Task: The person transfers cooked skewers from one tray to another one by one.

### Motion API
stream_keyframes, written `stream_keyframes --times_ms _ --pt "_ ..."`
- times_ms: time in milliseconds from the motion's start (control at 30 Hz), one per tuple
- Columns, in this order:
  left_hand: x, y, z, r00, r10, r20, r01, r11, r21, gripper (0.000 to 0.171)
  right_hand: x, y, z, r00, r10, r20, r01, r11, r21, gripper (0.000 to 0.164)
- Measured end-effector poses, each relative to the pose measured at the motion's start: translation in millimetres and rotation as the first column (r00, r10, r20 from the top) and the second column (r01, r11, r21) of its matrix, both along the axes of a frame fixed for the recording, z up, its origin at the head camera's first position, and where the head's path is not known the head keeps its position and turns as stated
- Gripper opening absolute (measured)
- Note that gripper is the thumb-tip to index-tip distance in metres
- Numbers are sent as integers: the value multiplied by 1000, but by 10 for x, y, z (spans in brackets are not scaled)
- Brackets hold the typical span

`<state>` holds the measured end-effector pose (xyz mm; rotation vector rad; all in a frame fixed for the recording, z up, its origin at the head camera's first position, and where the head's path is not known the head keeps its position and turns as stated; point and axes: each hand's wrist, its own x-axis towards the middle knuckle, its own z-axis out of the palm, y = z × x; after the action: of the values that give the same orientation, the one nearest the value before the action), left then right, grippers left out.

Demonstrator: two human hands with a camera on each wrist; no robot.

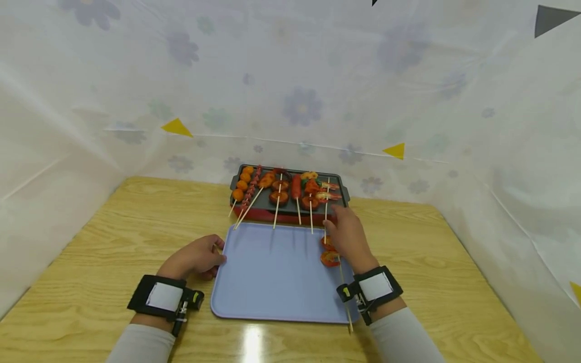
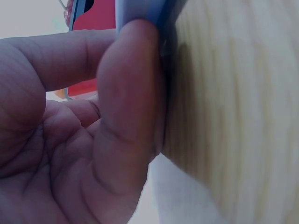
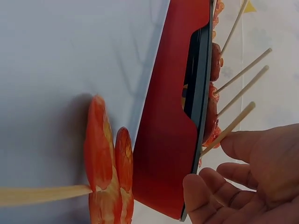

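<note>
My left hand (image 1: 201, 256) is at the left rim of a pale blue tray (image 1: 277, 282). Thumb and index finger pinch the tray's edge in the left wrist view. Over the tray's far right corner, my right hand (image 1: 348, 234) reaches to a shrimp skewer (image 1: 328, 195) lying on the grill. Its thumb touches the bare stick (image 3: 233, 125), while the other fingers, half bent, stay apart from the thumb beside the grill's edge. Under this hand, a skewer of round red-orange slices (image 1: 330, 259) lies along the tray's right side, its stick pointing toward me.
Beyond the tray stands a red toy grill (image 1: 268, 215) with a dark top. Several skewers lie across it: orange balls (image 1: 242, 185), brown rounds (image 1: 279, 197) and a sausage (image 1: 296, 186) among them. The wooden table (image 1: 113, 242) is enclosed by a flowered sheet (image 1: 272, 75).
</note>
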<state>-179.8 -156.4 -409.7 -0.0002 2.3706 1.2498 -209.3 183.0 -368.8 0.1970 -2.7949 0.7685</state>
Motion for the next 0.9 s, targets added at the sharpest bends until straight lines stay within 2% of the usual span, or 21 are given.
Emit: stream_keyframes --times_ms 333,567,767,900 --pt "-23 20 -22 1000 -14 -5 14 1000 -5 24 24 50 -6 995 -32 91 39 996 -80 48" --pt "32 -27 -11 1000 -13 2 13 1000 0 23 51 26 -86 985 -22 173 56 980 -193 39" --pt "22 -22 -4 1000 -3 1 2 1000 9 23 47 47 -86 980 -16 199 62 971 -230 35" --pt "15 -5 1 1000 -4 -4 4 1000 11 22 48 81 -98 967 -6 256 83 953 -292 31"
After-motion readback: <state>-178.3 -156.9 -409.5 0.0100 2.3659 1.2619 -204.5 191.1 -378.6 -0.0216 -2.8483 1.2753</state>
